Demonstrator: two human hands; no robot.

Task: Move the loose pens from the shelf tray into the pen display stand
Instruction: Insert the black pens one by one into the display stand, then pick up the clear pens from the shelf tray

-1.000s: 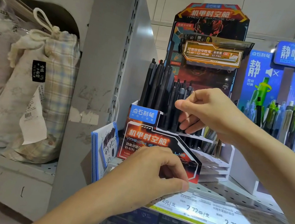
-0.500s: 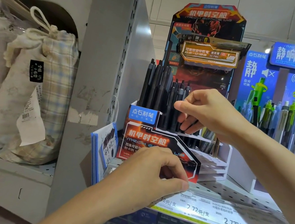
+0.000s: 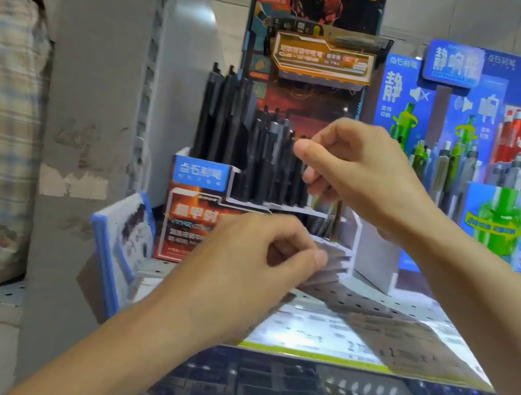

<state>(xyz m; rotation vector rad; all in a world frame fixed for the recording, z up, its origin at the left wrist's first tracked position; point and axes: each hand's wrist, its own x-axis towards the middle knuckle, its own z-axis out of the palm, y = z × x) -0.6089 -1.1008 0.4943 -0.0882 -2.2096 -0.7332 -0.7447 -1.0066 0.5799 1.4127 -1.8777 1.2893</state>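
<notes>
Slim black pens are racked upright in the stepped cardboard pen display stand; the right hand is pinched on one's top, the left hand curled, contents untellable.

We have one view only, a wide-angle camera worn on the head. It faces forward and slightly down at a shop shelf, close up to the pen display stand. Both forearms reach in from the bottom edge. The picture is motion-blurred.
</notes>
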